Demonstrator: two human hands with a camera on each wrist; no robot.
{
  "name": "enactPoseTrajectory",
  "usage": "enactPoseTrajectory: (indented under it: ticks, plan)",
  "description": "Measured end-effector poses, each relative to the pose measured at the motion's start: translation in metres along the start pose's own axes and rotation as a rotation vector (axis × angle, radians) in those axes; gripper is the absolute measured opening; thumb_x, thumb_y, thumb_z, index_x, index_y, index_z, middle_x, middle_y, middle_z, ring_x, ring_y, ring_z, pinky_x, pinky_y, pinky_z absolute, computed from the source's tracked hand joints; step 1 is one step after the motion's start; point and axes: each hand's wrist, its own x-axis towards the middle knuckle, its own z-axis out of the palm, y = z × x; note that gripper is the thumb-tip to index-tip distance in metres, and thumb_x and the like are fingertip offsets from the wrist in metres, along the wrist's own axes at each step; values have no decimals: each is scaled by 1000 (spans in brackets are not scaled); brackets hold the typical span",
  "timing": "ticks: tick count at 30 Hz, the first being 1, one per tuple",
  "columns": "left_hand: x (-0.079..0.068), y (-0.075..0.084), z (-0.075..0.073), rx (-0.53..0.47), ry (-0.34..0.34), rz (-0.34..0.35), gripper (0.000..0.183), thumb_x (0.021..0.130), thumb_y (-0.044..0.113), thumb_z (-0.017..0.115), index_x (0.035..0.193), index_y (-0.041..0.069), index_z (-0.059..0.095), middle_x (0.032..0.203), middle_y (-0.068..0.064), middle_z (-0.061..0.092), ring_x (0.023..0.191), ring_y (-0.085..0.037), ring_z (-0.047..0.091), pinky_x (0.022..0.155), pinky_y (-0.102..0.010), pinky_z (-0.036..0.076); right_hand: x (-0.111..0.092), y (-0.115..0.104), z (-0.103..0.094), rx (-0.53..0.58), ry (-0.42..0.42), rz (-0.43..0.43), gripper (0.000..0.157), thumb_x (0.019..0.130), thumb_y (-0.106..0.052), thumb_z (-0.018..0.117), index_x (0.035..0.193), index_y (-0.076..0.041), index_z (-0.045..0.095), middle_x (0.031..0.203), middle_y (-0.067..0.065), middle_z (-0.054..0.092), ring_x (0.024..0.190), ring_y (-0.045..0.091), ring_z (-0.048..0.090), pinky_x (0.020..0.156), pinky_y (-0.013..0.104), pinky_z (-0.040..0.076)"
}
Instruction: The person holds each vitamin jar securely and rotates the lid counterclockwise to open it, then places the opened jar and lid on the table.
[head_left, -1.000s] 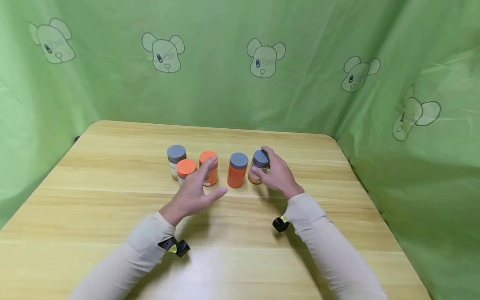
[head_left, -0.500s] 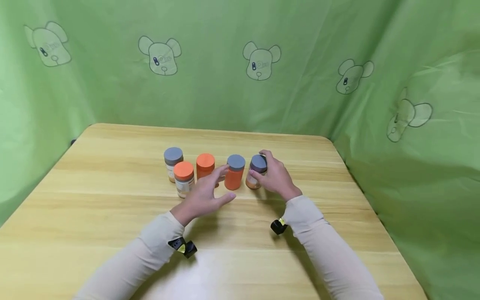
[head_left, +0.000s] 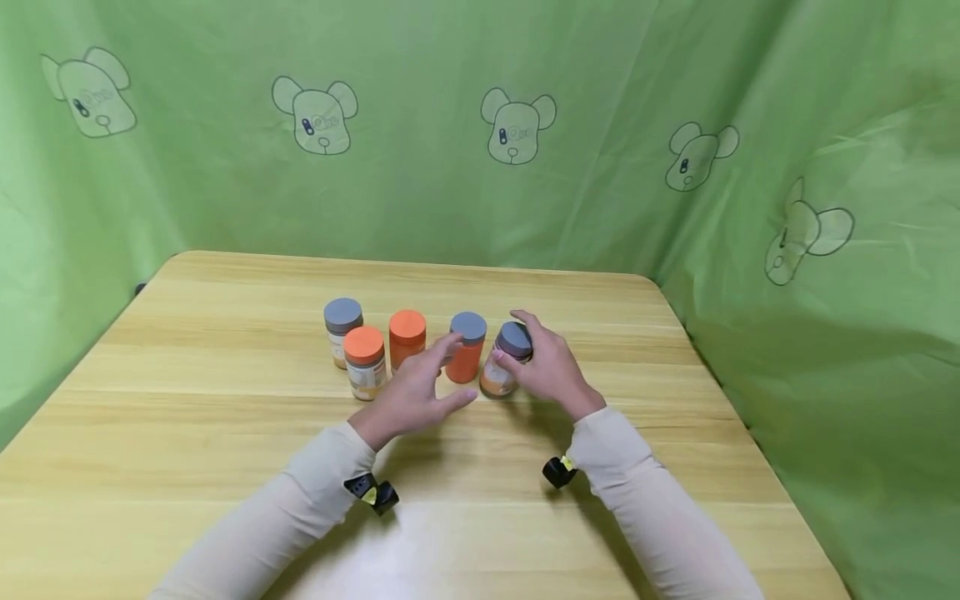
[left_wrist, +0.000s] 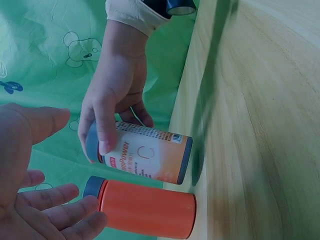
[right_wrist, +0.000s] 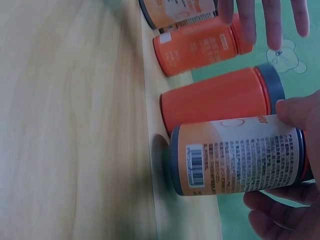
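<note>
My right hand point(head_left: 553, 367) grips a labelled white-and-orange bottle point(right_wrist: 235, 157) near its grey lid. That bottle leans a little, its base just off the wood in both wrist views. Beside it an orange bottle with a grey lid point(left_wrist: 150, 209) stands upright. In front of that one my left hand point(head_left: 412, 393) hovers with fingers spread and thumb apart, nothing held. Partly behind the left hand is an all-orange bottle point(head_left: 407, 327). Left of it stand a labelled bottle with an orange lid point(head_left: 365, 367) and, behind, a grey-lidded labelled bottle point(head_left: 343, 315).
The bottles are on a light wooden table point(head_left: 225, 433). Green curtain point(head_left: 420, 192) printed with bear heads hangs behind the table and along both sides. A small black camera is strapped to each wrist.
My right hand has drawn its bottle toward me, tilting it and raising it slightly. My left hand has moved right, from the all-orange bottle toward the grey-lidded orange one. The head view has shifted slightly.
</note>
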Motion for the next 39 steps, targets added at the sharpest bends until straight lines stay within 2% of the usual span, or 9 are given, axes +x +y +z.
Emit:
enactPoseTrajectory:
  ticks: [9,14,23,27,33,39]
  plan:
    - [6,3,5,58,-6,-15,80,87,32,74,147,2,32,139,-18,50,125,-31,50,100,-45,42,-10,-13,-1,-2,28,-90,62,88,-43,66,142,-18,46,111,16,63,95,30,61,77,46,51]
    - [7,4,8,75,-3,-2,83,85,33,76,147,1,32,138,-20,50,125,-32,50,100,-45,42,-14,-20,-1,21,26,-107,58,89,-44,65,137,-15,49,111,15,63,94,29,61,75,44,52]
    - [9,3,13,107,-14,29,85,84,34,77,147,-1,31,137,-20,50,125,-31,50,100,-44,42,-18,-30,-1,88,46,-118,56,86,-44,70,129,-13,51,100,11,63,86,24,61,68,37,51]
    - [10,3,16,89,-20,26,88,83,33,78,147,-2,29,135,-20,52,120,-30,53,97,-44,44,-20,-34,-1,104,47,-120,56,87,-45,69,128,-12,51,101,11,63,86,24,61,69,37,51]
    - [11,4,17,118,-36,24,87,83,37,77,147,1,31,127,-16,57,110,-25,58,90,-39,48,-20,-40,-2,128,49,-125,56,88,-45,67,128,-10,52,101,10,63,84,23,61,67,36,51]
    - [14,4,20,168,3,43,81,80,39,79,138,1,38,111,-11,61,95,-20,61,78,-36,52,-20,-44,-1,145,53,-134,54,89,-46,65,127,-10,51,99,10,63,83,22,61,67,36,50]
